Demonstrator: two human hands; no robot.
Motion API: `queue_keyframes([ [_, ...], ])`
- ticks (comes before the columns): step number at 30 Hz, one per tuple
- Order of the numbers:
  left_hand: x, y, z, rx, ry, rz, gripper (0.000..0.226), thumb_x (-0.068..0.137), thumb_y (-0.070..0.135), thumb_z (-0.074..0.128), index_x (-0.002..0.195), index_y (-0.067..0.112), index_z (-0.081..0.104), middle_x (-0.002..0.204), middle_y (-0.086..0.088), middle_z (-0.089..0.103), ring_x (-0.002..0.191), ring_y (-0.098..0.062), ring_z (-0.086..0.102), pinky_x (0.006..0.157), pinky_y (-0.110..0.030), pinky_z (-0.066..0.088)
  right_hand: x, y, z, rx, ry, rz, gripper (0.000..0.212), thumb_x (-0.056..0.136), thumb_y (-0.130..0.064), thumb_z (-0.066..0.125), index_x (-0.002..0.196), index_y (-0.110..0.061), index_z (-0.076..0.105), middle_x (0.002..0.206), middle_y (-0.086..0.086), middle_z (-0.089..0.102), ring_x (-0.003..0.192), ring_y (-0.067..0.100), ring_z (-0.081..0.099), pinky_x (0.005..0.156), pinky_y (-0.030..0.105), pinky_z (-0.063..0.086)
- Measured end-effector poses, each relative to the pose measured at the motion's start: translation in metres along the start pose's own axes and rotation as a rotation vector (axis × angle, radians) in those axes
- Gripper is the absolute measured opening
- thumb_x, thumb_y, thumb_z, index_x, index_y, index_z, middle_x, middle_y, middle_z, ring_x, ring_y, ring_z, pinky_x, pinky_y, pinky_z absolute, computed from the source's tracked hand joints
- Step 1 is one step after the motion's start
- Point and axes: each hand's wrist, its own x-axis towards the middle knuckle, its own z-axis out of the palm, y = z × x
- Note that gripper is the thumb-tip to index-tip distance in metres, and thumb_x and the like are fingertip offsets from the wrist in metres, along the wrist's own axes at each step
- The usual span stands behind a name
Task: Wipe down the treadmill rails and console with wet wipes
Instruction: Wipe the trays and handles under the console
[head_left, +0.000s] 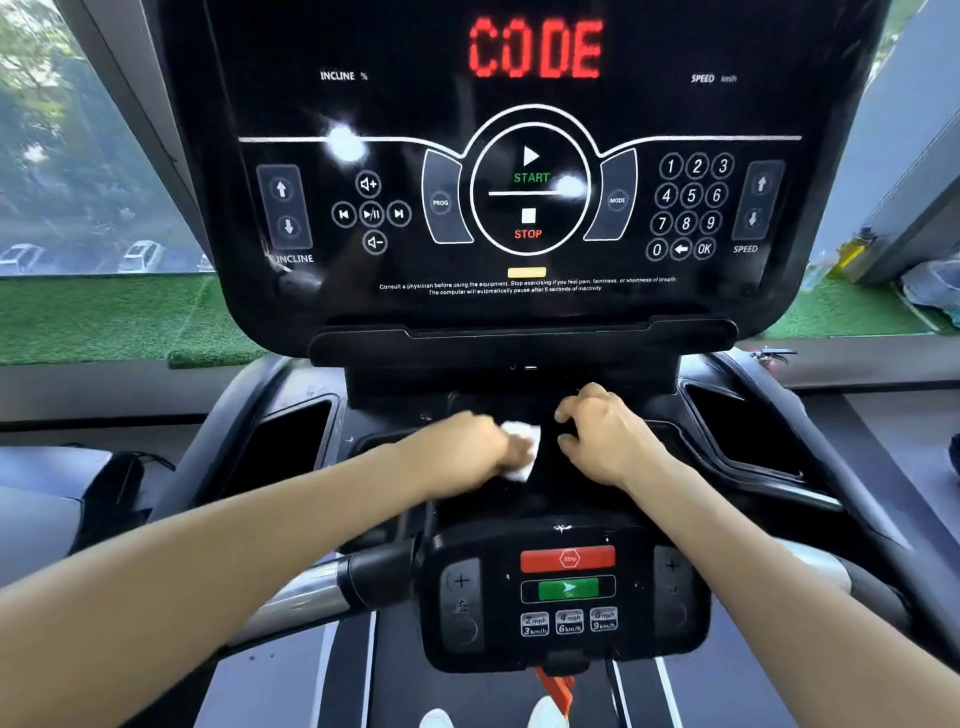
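Observation:
The black treadmill console (519, 208) fills the upper view, its display reading CODE in red. Below it, over the dark tray between the cup holders, my left hand (467, 447) grips a white wet wipe (522, 447) and presses it on the black surface. My right hand (605, 434) rests just right of the wipe with fingers curled on the tray, holding nothing that I can see. A lower control pad (569, 592) with red stop and green go buttons sits under my forearms. The silver left rail (306, 592) passes beneath my left arm.
Deep black pockets lie at left (291, 441) and right (737, 431) of the tray. A red safety clip (558, 691) hangs under the lower pad. Windows with green turf sills (104, 317) flank the console. White shoe tips show at the bottom on the belt.

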Motion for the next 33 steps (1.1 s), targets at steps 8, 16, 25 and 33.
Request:
queue_keyframes([
  [8, 0.002, -0.019, -0.008, 0.01, 0.139, 0.07, 0.031, 0.098, 0.033, 0.042, 0.112, 0.019, 0.066, 0.108, -0.004, 0.066, 0.094, -0.023, 0.055, 0.079, -0.026, 0.036, -0.006, -0.012, -0.003, -0.106, -0.029, -0.103, 0.033, 0.093, -0.019, 0.051, 0.125, -0.014, 0.055, 0.127, 0.006, 0.043, 0.121, 0.024, 0.04, 0.095, 0.039, 0.044],
  [16, -0.016, -0.031, -0.007, -0.026, -0.144, 0.434, 0.016, 0.091, 0.014, 0.058, 0.09, 0.008, 0.073, 0.119, 0.004, 0.067, 0.112, -0.008, 0.059, 0.09, -0.024, 0.048, -0.009, -0.013, -0.005, -0.091, -0.072, -0.11, 0.033, 0.094, -0.018, 0.051, 0.126, -0.014, 0.055, 0.127, 0.005, 0.044, 0.124, 0.024, 0.04, 0.096, 0.042, 0.045],
  [25, -0.009, -0.045, -0.01, 0.196, -0.011, 0.099, 0.023, 0.089, 0.034, 0.047, 0.1, 0.024, 0.065, 0.107, 0.002, 0.067, 0.095, -0.02, 0.063, 0.086, -0.036, 0.048, -0.01, -0.01, -0.006, -0.091, -0.064, -0.081, 0.034, 0.094, -0.019, 0.051, 0.127, -0.014, 0.054, 0.128, 0.006, 0.043, 0.124, 0.024, 0.04, 0.095, 0.041, 0.045],
  [33, 0.004, -0.007, -0.014, 0.087, 0.04, -0.005, 0.016, 0.095, 0.019, 0.042, 0.082, 0.026, 0.038, 0.073, -0.001, 0.05, 0.075, -0.022, 0.044, 0.068, -0.032, 0.038, -0.005, -0.017, -0.007, -0.125, -0.063, -0.111, 0.031, 0.093, -0.017, 0.05, 0.123, -0.012, 0.055, 0.126, 0.005, 0.045, 0.119, 0.024, 0.043, 0.092, 0.037, 0.046],
])
